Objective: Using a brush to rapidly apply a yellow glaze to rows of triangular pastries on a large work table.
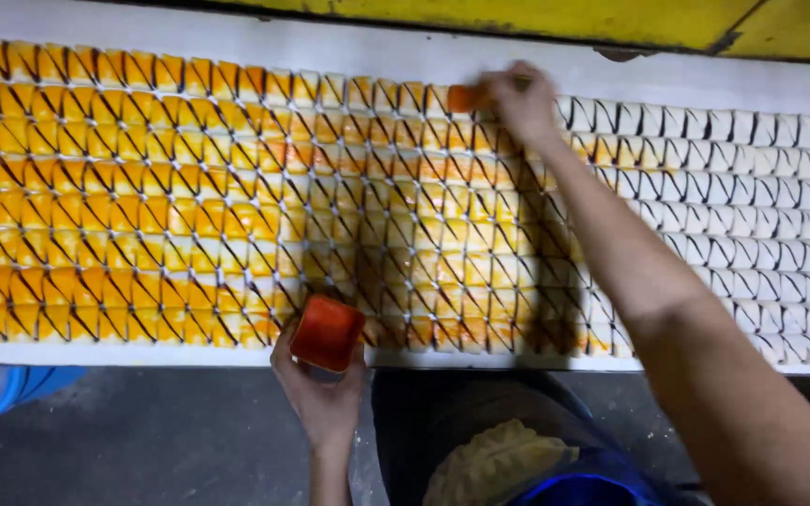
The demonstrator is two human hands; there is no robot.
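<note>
Left hand is gripping an orange-stained cup at the table's near edge; right hand is pinching an orange brush over the far row of folded pastry pieces.

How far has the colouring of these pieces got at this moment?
Done: the pieces on the left are orange-yellow. In hand: the right hand holds a blurred orange applicator at the far row; the left hand holds an orange cup. Left: the white pieces on the right.
</note>
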